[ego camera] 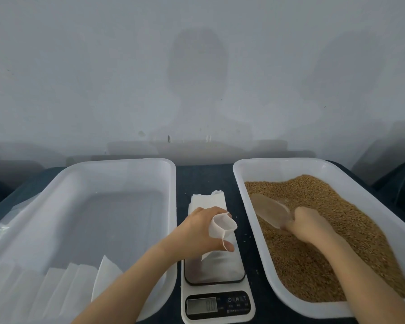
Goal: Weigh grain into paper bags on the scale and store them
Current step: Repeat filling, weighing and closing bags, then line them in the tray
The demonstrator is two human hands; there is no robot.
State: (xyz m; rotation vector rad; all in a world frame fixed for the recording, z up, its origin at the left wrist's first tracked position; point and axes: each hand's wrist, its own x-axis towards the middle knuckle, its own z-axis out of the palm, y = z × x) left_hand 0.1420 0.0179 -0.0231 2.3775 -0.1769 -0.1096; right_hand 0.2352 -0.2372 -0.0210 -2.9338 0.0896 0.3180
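Note:
My left hand (pixel 202 226) grips a white paper bag (pixel 221 226) by its opened mouth, holding it upright over the plate of the white kitchen scale (pixel 216 298). My right hand (pixel 308 224) holds the handle of a clear plastic scoop (pixel 270 208), whose bowl lies on the brown grain (pixel 332 232) in the right white bin (pixel 241 183). A stack of flat white paper bags (pixel 208 201) lies on the table behind the scale. The scale display is lit, but its digits are too blurred to read.
A large white bin (pixel 117 163) stands on the left, with several white paper bags (pixel 63 281) leaning in a row at its near end. Clear plastic (pixel 0 228) lies at the far left. A grey wall rises behind the dark table (pixel 204 176).

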